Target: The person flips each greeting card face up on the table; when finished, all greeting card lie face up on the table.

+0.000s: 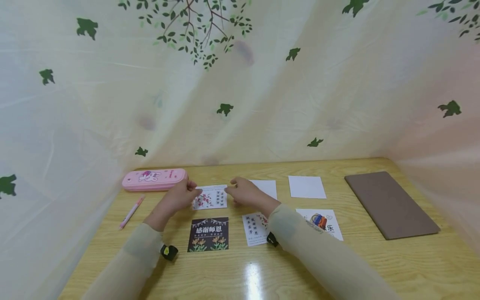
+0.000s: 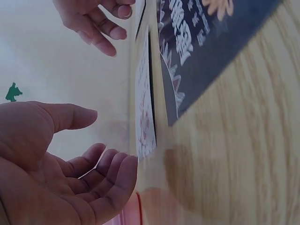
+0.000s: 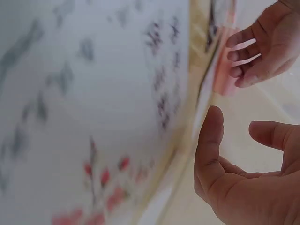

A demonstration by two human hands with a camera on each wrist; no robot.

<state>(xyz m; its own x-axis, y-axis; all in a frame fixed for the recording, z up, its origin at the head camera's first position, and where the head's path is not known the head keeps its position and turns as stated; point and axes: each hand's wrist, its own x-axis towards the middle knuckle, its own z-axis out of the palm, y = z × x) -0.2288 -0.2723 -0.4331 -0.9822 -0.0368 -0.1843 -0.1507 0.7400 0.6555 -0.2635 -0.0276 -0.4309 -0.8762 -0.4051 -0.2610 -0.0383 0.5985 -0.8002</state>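
Observation:
A white card with pink blossoms and dark lettering (image 1: 221, 199) lies on the table between both hands. My left hand (image 1: 181, 194) is at its left edge, fingers loosely bent and thumb apart from them; in the left wrist view, the fingertips (image 2: 126, 164) come right beside the card's end. At the card's right edge is my right hand (image 1: 245, 192), its thumb and fingers (image 3: 211, 136) spread with a gap between. Below lies a dark card with white lettering and orange flowers (image 1: 208, 234). Another blossom card (image 1: 254, 230) is partly hidden under the right forearm.
A pink pencil case (image 1: 155, 180) stands behind the left hand, with a pink-and-white pen (image 1: 131, 212) before it. Two blank white cards (image 1: 307, 187) lie behind and right. A card with a colourful picture (image 1: 333, 221) and a brown folder (image 1: 390, 204) lie at the right.

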